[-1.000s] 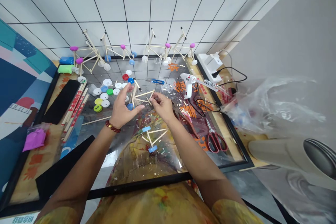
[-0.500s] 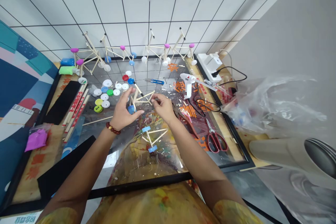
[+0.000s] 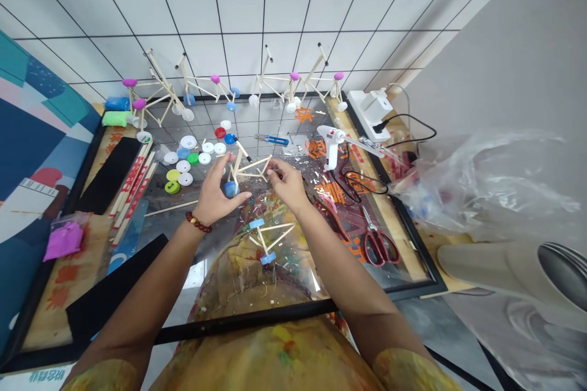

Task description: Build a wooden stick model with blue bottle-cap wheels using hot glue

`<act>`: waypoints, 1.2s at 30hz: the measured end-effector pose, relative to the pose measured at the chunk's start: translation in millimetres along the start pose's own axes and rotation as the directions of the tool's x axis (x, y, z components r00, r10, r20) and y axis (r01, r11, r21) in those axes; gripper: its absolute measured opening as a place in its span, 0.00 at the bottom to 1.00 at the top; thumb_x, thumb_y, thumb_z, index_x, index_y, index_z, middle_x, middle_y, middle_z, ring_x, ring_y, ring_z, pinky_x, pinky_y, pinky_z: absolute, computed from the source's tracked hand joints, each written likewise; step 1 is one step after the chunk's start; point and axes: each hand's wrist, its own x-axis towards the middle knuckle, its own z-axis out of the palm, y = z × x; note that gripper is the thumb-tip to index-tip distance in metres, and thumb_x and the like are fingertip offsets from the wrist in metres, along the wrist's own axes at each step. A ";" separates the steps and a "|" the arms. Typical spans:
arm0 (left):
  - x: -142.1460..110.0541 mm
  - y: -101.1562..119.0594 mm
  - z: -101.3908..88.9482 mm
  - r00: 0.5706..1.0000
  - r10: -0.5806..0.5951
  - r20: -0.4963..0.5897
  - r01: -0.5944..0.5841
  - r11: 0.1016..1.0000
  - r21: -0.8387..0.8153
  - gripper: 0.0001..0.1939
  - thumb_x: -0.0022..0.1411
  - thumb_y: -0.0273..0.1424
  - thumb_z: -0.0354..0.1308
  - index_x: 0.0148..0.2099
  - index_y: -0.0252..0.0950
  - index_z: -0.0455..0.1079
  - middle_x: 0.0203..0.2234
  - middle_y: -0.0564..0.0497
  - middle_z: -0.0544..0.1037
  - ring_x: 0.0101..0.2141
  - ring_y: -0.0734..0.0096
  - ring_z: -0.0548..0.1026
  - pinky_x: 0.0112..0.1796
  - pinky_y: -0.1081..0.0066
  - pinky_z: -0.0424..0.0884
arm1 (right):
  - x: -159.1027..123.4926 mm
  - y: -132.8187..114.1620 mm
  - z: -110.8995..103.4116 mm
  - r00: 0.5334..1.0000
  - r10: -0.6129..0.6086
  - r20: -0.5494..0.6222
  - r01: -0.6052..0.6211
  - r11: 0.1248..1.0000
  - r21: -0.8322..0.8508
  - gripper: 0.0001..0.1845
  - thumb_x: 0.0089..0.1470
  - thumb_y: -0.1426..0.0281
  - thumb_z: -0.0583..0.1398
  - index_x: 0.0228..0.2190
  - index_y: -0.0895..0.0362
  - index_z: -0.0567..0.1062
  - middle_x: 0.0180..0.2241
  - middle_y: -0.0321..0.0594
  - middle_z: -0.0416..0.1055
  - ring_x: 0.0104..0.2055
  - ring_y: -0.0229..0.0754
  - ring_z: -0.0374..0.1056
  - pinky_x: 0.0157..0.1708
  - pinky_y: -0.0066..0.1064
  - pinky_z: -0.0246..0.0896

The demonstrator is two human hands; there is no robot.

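A small tricycle-like frame of wooden sticks (image 3: 251,173), with a black-tipped crossbar and a blue bottle-cap wheel (image 3: 231,189), stands on the glass tabletop between my hands. My left hand (image 3: 216,193), with a beaded bracelet at the wrist, curves around its left side, thumb and fingers spread apart. At the frame's right end, my right hand (image 3: 285,183) has thumb and fingertips pinched together against the sticks; the exact contact is partly hidden. Closer to me lies a second stick frame (image 3: 275,230) with two light blue cap wheels.
Loose bottle caps (image 3: 184,166) lie left of my hands. Several stick tricycles (image 3: 220,85) line the back edge. Rightward are a glue gun (image 3: 331,145) with its cord, red-handled scissors (image 3: 378,243) and a power strip (image 3: 369,115). A blue utility knife (image 3: 274,140) lies behind.
The camera view has shifted slightly. My right fingers sit slightly higher against the frame's right end; my left hand keeps nearly the same pose.
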 end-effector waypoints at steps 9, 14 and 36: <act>-1.0 -2.0 2.2 1.000 0.025 -0.007 -0.024 1.000 0.002 0.49 0.53 0.44 0.68 0.70 0.39 0.49 0.59 0.37 0.69 0.61 0.45 0.65 0.60 0.48 0.61 | 1.0 1.0 0.9 0.999 0.035 -0.011 -0.035 0.999 0.006 0.16 0.55 0.68 0.57 0.45 0.54 0.78 0.39 0.38 0.78 0.31 0.39 0.71 0.39 0.34 0.68; -1.2 -0.9 3.9 0.998 0.012 -0.057 -0.013 1.000 -0.019 0.41 0.55 0.41 0.67 0.66 0.38 0.56 0.53 0.40 0.75 0.57 0.50 0.70 0.59 0.51 0.64 | 0.8 -1.7 1.1 0.999 0.037 0.002 -0.037 0.998 -0.050 0.14 0.53 0.68 0.60 0.41 0.53 0.79 0.38 0.37 0.77 0.30 0.38 0.70 0.36 0.32 0.67; 26.5 -12.0 -28.1 0.991 -0.041 -0.130 -0.009 0.932 -0.362 0.22 0.69 0.43 0.49 0.57 0.38 0.71 0.50 0.42 0.77 0.48 0.59 0.76 0.51 0.59 0.72 | 2.0 0.2 0.1 1.000 -0.023 0.000 0.023 0.999 -0.024 0.05 0.51 0.68 0.60 0.29 0.54 0.78 0.32 0.36 0.74 0.30 0.39 0.69 0.35 0.31 0.63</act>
